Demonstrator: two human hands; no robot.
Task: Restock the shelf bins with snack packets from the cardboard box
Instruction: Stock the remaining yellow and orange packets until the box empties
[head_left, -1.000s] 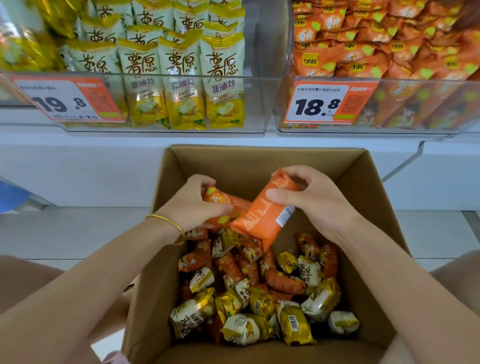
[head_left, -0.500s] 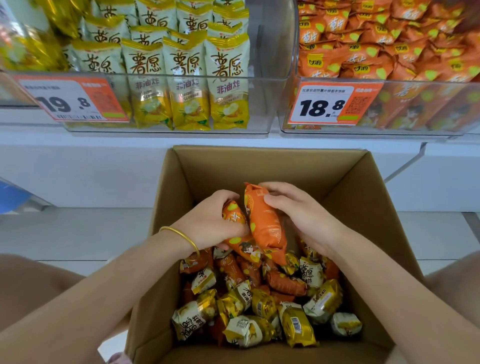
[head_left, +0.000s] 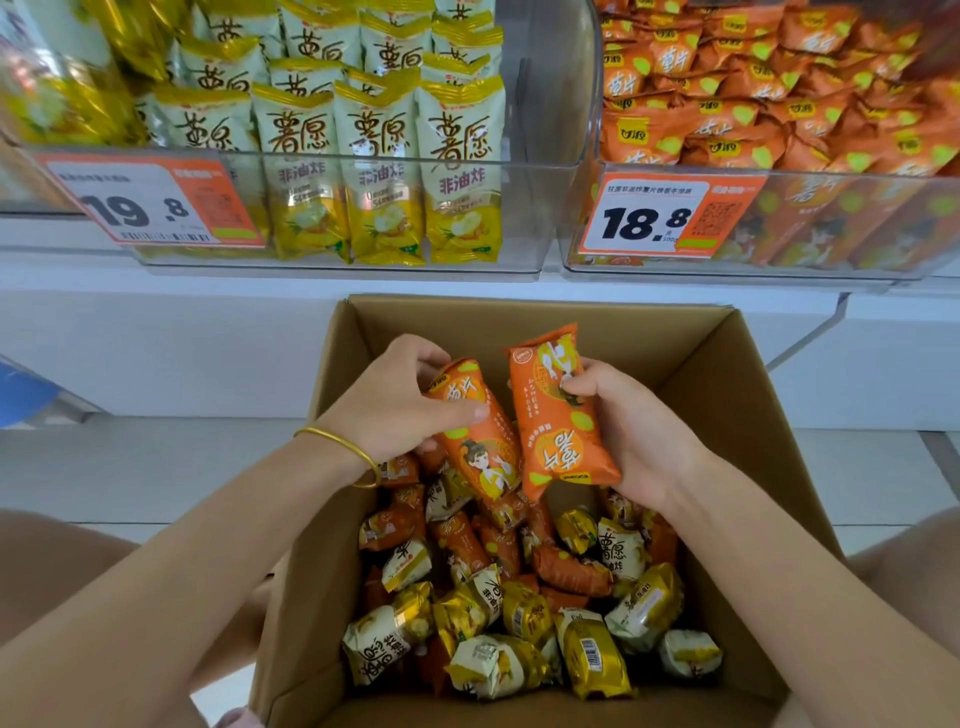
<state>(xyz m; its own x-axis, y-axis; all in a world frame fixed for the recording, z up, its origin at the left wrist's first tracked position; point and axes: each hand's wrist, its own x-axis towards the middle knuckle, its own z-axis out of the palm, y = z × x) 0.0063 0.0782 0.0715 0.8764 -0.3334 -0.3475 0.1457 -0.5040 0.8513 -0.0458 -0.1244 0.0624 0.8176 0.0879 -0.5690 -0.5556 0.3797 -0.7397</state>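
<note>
- A shop, seen at a white shelf of snacks set out for sale.
- Above the cardboard box, two clear bins stand side by side on the shelf. The left bin holds only yellow packets, and the right bin holds only orange packets.
- Each bin front carries a printed price tag with a square code. One tag, up and left of the box, reads 19.8. The other tag, up and right of it, reads 18.8.
- Inside the box lie loose packets of the same two sorts.
</note>
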